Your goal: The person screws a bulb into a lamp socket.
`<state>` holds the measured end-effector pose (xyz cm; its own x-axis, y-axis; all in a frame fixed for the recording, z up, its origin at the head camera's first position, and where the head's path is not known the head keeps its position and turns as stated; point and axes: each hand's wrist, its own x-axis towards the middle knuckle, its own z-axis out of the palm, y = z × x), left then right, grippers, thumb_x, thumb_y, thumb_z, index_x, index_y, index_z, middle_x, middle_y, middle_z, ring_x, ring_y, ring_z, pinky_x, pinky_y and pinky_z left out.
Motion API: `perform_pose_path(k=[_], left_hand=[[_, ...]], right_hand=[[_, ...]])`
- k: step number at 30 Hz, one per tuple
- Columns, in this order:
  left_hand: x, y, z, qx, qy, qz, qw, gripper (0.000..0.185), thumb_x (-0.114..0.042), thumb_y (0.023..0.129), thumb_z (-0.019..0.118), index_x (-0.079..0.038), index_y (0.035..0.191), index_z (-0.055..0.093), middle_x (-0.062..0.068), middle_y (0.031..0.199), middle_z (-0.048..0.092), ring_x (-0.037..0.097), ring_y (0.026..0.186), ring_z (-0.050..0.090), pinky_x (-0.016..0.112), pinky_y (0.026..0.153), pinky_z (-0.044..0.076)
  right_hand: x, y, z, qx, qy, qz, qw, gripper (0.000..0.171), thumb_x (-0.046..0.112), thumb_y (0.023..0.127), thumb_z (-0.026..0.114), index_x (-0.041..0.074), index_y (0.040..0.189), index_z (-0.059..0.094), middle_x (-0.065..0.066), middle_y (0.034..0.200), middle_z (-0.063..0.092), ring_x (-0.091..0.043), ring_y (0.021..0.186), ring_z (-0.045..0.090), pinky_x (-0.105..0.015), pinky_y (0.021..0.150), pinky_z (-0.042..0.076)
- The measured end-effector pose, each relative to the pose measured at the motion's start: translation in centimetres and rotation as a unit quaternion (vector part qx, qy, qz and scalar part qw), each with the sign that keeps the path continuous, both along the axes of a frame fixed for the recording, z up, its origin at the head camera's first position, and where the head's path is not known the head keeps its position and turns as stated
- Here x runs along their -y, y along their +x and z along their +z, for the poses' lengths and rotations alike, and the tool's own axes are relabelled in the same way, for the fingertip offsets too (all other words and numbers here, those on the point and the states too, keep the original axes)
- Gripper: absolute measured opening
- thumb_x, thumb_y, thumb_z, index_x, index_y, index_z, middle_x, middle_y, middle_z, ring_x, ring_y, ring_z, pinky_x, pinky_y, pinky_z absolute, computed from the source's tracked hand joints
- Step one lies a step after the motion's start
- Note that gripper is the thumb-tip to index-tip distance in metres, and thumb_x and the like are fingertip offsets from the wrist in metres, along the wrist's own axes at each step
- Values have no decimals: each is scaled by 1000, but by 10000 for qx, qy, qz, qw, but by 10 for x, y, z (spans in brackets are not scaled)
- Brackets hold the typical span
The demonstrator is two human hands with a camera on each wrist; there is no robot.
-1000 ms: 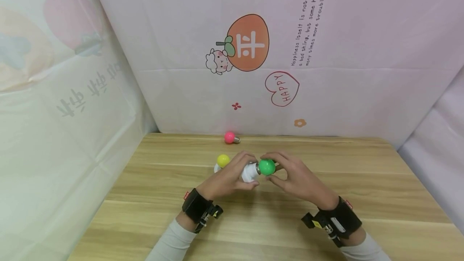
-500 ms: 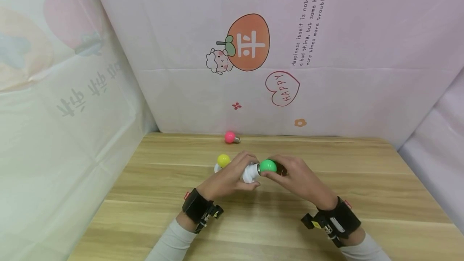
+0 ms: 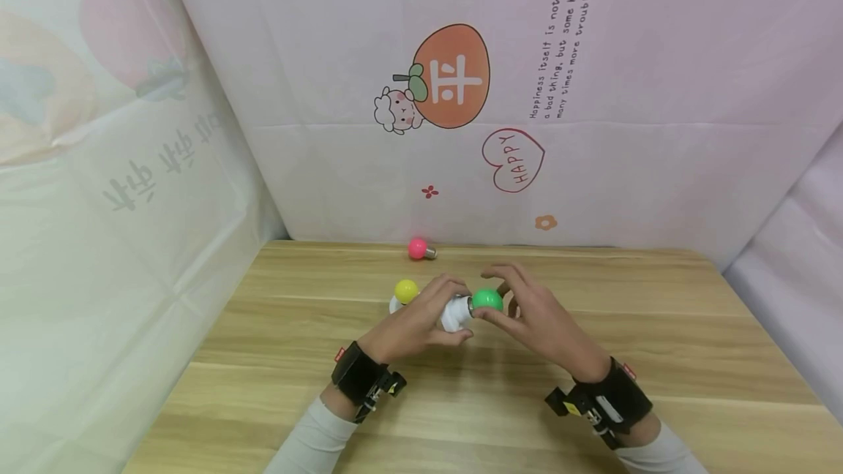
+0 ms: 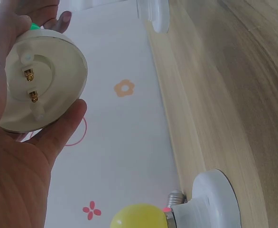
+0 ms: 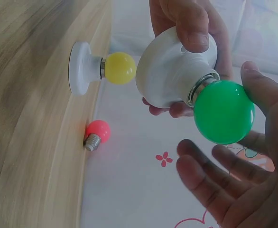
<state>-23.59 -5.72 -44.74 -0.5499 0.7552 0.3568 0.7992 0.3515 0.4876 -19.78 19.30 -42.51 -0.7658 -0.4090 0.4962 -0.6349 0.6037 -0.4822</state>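
My left hand (image 3: 424, 319) grips a white lamp socket (image 3: 454, 314) (image 5: 170, 71) just above the wooden table (image 3: 593, 415). Its flat base with two brass contacts faces the left wrist view (image 4: 41, 80). A green bulb (image 3: 487, 300) (image 5: 223, 111) sits in the socket, pointing right. My right hand (image 3: 530, 317) (image 5: 234, 180) is at the bulb with its fingers spread and lifted off it. Only the thumb lies close against the bulb.
A yellow bulb (image 3: 405, 290) (image 5: 119, 68) stands in a second white socket (image 3: 394, 305) (image 4: 212, 202) just left of my hands. A loose pink bulb (image 3: 417, 249) (image 5: 97, 133) lies by the back wall. Printed cloth walls close the back and left.
My right hand's fingers, curled round the green bulb half a second ago, have opened and lifted off it. The left hand and socket have stayed in place.
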Motion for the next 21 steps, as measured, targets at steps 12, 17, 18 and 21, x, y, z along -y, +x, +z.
perform_pose_path(k=[12,17,18,21], left_hand=[[1,-2,-2,146,49,35,9999,50,-25,98,78,-10,138,52,1,136,52,11,119,50,19,92,54],[2,-2,-2,71,94,41,9999,50,-24,97,79,-9,138,53,1,134,53,11,119,50,21,93,54],[2,-2,-2,51,95,38,9999,50,-24,97,79,-9,138,53,1,134,53,11,119,51,20,93,54],[2,-1,-1,24,73,33,10000,50,-24,97,79,-9,137,53,1,135,53,11,119,50,20,94,54]], right_hand=[[1,0,-1,-280,-74,547,9981,52,14,84,91,9,129,65,-3,129,61,-8,96,64,-22,72,61],[0,0,2,-195,46,684,9975,59,0,82,89,4,134,63,-6,131,63,-14,105,66,-24,76,62],[0,0,2,-196,41,717,9972,59,0,82,89,4,135,63,-6,130,64,-14,104,66,-23,76,62],[-1,-1,1,-239,35,736,9970,57,3,84,89,3,135,63,-7,128,67,-13,100,68,-23,75,62]])
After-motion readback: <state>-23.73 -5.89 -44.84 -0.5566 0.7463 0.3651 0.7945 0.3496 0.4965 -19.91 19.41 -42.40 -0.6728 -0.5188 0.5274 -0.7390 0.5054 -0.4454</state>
